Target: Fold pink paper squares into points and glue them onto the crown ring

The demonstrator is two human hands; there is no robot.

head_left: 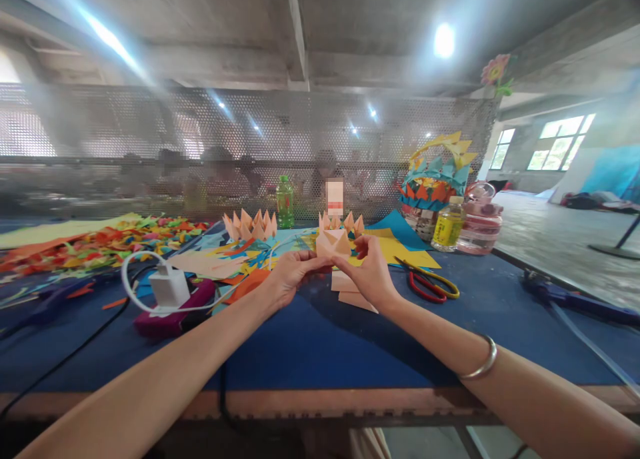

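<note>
A piece of folded peach paper [332, 243] is held upright over the table, pinched along its lower edge by both hands. My left hand [294, 274] is closed on its lower left side, thumb and forefinger together. My right hand [369, 271] pinches the lower right side between thumb and fingers, with a silver bangle on that forearm. Just below lie flat peach paper strips [353, 291], partly covered by my right hand. Behind the held paper stands a spiky peach paper ring [354, 224], and a similar spiky ring [250, 226] sits farther left.
Scissors [431, 284] lie right of my hands. A purple power strip [173, 312] with a white charger [169, 287] and cables is at left. Glue guns [575, 300] lie toward both sides. Coloured paper scraps [135, 242], bottles [449, 226] and a paper basket [433, 182] stand behind.
</note>
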